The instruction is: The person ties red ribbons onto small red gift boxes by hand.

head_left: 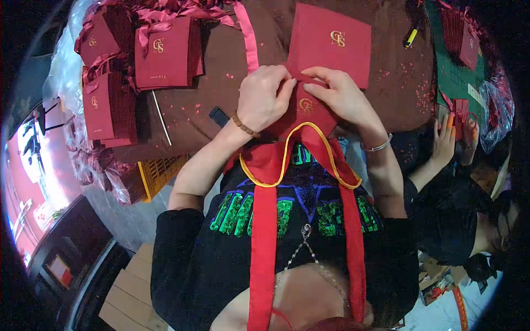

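Red bag (310, 107), left hand (268, 95) and right hand (341, 94) at top

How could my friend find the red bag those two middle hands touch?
Find the brown table, then its side nearest the red apron. There the left hand and right hand meet at a gold-lettered red bag. Unlike the flat bag just beyond, this one has both these hands on it.

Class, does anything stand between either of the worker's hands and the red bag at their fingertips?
Nothing visible does: the left hand and right hand are both at the upper edge of the red bag.
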The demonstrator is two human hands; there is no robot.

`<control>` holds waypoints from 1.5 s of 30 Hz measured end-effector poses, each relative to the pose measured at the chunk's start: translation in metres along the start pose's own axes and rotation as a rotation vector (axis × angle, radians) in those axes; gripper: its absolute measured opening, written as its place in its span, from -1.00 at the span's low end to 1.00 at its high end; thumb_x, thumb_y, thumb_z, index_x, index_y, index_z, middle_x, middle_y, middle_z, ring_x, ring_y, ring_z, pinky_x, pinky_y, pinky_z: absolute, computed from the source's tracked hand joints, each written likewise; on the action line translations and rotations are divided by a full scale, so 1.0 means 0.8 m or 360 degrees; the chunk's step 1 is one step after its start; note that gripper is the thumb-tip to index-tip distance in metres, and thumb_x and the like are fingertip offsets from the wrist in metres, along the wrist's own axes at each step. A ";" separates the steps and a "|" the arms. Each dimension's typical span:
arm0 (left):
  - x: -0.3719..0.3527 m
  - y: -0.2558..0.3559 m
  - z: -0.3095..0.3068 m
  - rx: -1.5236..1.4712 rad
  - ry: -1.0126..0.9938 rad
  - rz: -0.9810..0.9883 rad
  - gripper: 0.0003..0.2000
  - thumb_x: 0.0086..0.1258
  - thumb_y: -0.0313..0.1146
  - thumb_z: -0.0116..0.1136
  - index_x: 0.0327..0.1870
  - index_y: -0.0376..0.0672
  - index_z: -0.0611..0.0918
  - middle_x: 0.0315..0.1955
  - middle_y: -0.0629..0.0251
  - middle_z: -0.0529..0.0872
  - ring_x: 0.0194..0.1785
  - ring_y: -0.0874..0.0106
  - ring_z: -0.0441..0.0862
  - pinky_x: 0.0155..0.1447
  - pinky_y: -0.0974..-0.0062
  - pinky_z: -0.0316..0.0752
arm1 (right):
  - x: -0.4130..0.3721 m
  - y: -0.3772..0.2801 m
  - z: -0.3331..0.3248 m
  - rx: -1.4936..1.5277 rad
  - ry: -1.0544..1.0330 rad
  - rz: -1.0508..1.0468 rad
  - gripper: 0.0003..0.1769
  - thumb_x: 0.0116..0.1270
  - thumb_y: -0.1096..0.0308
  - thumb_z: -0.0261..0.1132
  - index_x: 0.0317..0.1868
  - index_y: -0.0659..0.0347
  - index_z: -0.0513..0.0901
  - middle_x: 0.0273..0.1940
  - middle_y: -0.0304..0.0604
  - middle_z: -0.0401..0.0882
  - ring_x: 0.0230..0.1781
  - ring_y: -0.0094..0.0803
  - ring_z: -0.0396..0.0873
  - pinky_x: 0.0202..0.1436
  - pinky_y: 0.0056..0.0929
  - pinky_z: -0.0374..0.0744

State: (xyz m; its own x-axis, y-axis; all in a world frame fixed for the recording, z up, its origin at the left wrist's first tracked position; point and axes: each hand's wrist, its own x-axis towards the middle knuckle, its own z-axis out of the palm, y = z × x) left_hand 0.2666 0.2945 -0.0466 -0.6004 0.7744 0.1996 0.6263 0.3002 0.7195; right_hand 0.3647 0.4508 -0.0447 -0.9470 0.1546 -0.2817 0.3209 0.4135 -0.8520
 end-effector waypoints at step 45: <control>-0.013 0.002 0.005 0.0543 0.0117 0.0473 -0.90 -0.01 -0.45 0.13 -0.59 -0.16 0.44 -0.68 0.22 0.47 -0.51 0.27 0.47 -0.41 0.33 0.41 | -0.013 0.010 0.020 0.0253 -0.0037 0.0058 -0.62 0.27 0.45 0.17 0.10 0.37 0.44 -0.12 -0.17 0.58 -0.14 -0.57 0.49 -0.04 -0.57 0.48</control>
State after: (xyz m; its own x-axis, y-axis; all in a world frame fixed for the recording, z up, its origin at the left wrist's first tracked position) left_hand 0.2757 0.2888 -0.0502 -0.3958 0.8167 0.4199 0.8974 0.2468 0.3659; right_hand 0.3770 0.4383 -0.0556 -0.9354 0.1453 -0.3225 0.3506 0.2607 -0.8995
